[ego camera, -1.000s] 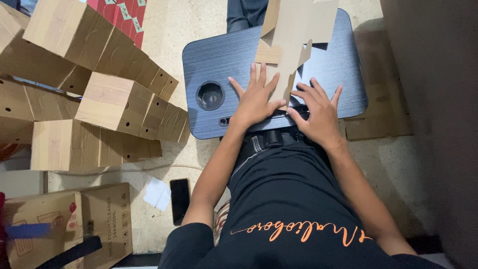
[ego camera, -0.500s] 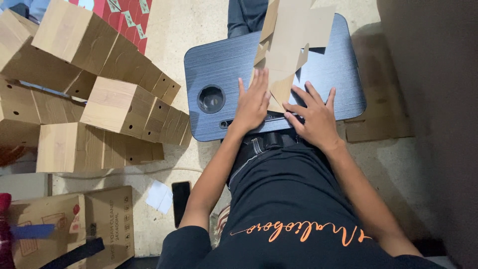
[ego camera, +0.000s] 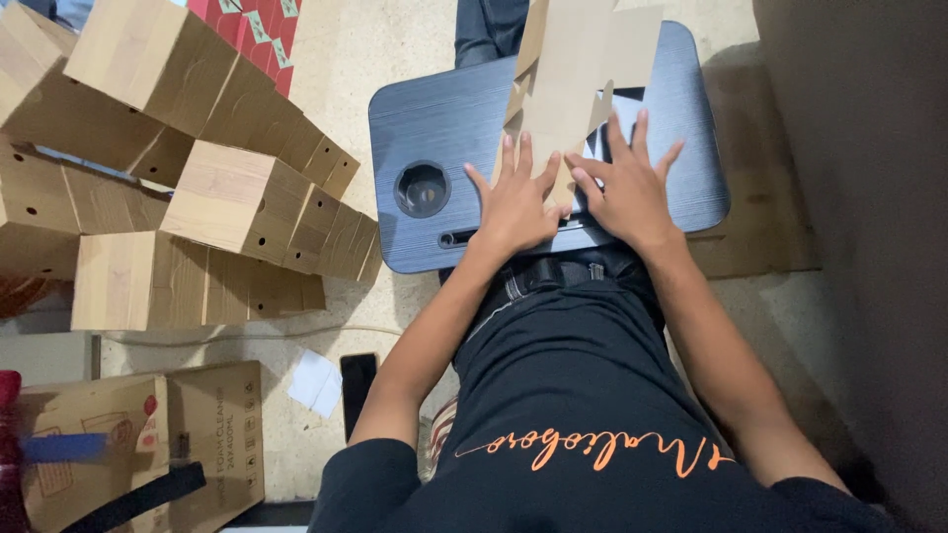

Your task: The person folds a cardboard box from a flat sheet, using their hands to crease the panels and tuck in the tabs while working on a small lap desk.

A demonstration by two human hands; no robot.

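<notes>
A flat brown die-cut cardboard blank (ego camera: 578,74) lies on a dark blue lap table (ego camera: 444,118) across my legs. My left hand (ego camera: 513,202) rests palm down with spread fingers on the blank's near edge. Beside it, my right hand (ego camera: 627,188) also presses flat, its fingers fanned over the blank's near right part. Neither hand grips anything; both push down on the cardboard. A round cup recess (ego camera: 423,188) sits in the table's left part, left of my left hand.
Several folded cardboard boxes (ego camera: 227,197) are stacked on the floor at left. A larger open carton (ego camera: 148,434) stands at lower left. A black phone (ego camera: 357,385) and a white paper scrap (ego camera: 316,382) lie on the floor. A dark wall rises at right.
Both hands slid closer together and forward onto the cardboard blank's near edge. The blank has shifted slightly on the table.
</notes>
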